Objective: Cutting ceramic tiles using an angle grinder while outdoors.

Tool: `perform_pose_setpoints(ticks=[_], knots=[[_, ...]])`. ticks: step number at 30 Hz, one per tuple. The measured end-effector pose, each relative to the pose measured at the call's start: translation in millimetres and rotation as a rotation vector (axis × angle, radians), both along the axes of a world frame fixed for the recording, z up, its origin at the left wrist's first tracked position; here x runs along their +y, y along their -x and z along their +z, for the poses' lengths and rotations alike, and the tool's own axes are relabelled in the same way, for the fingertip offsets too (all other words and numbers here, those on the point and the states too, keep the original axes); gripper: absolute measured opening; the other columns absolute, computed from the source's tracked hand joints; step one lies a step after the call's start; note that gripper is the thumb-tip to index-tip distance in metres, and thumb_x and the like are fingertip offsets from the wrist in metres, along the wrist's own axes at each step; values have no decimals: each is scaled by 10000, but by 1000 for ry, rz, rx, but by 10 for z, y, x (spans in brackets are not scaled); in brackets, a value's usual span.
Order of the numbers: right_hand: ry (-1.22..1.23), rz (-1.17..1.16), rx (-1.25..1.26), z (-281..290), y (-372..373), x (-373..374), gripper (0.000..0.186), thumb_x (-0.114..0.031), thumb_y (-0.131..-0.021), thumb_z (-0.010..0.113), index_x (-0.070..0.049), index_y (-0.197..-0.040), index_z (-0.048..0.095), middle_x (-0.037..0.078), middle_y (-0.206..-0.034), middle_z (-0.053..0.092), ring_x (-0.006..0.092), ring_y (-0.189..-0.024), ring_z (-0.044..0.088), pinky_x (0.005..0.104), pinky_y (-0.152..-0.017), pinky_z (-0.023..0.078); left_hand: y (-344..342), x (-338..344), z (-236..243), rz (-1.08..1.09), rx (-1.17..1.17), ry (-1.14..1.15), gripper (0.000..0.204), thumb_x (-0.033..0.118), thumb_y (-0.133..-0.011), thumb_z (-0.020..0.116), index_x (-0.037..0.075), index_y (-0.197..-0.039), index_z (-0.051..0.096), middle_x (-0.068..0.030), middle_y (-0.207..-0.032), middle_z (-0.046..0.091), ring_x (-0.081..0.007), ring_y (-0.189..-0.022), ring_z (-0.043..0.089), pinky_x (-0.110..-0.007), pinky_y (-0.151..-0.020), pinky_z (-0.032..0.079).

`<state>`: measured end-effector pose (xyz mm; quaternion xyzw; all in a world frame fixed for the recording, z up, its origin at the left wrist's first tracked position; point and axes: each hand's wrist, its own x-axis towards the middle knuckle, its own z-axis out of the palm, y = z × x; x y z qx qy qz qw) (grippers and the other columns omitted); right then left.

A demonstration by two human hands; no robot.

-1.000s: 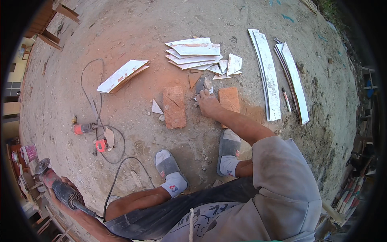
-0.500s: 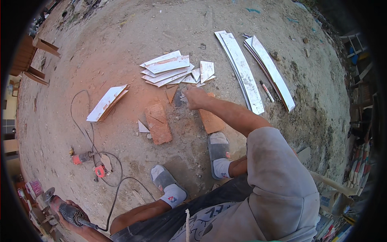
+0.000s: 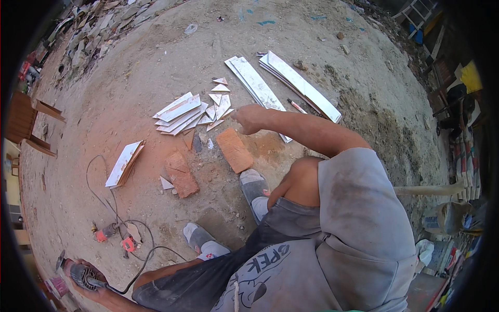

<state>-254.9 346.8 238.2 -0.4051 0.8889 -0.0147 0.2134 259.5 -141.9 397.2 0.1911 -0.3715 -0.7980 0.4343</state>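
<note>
At the lower left, my left hand [image 3: 86, 288] is closed around an angle grinder [image 3: 82, 274] with a disc at its far end. My right arm stretches forward. My right hand [image 3: 248, 118] hovers beside small white tile offcuts [image 3: 222, 105], its fingers partly extended and nothing visible in them. Two triangular tile pieces [image 3: 221, 87] lie just beyond those offcuts. To their left is a stack of cut white tile strips [image 3: 179, 112]. Below the hand lies an orange brick [image 3: 234, 150], with a second brick [image 3: 181, 174] further left.
Long white tile strips [image 3: 304, 86] lie at the upper right, with a marker [image 3: 297, 106] beside them. Another tile stack [image 3: 125, 164] rests at left. A red power tool [image 3: 105, 233] and black cable [image 3: 150, 242] lie near my feet. A brown chair [image 3: 34, 122] stands far left.
My right hand has drawn away from the ground between the bricks, letting go of small tile pieces. Triangular pieces now show beyond the offcuts. My view has shifted; the grinder stays in my left hand.
</note>
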Motion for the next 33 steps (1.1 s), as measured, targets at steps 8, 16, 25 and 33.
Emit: perform_pose_setpoints(ticks=[8, 16, 25, 33], knots=[[-16, -711, -36, -1017, -405, 1354, 623, -329, -794, 704, -22, -1300, 510, 251, -1274, 551, 403, -1164, 582, 457, -953, 510, -488, -184, 81, 150, 52, 161, 474, 249, -863, 668, -67, -1210, 596, -223, -1189, 631, -352, -1072, 624, -414, -939, 561], [150, -948, 58, -1411, 493, 1239, 822, -381, -788, 745, -34, -1433, 371, 252, -1447, 412, 367, -1355, 438, 453, -1049, 458, -856, -61, 21, 681, 127, -72, 404, 411, -871, 614, 33, -1003, 666, -125, -980, 698, -282, -917, 663, -525, -858, 551], [39, -963, 3, -1626, 1226, 719, 1141, -443, -660, 860, -22, -1519, 239, 311, -1488, 369, 410, -1360, 431, 451, -1093, 412, -276, 701, 249, 795, -132, -5, 301, 377, -910, 495, 152, -845, 684, -1, -769, 688, -202, -748, 652, -461, -701, 547], [19, -986, 84, -1717, 1174, 597, 1056, -293, -729, 776, -21, -1542, 159, 301, -1479, 375, 428, -1353, 432, 467, -1084, 418, -188, 627, 134, 842, -355, 144, 353, 361, -885, 519, 85, -1072, 635, -100, -1013, 678, -205, -941, 648, -517, -818, 540]])
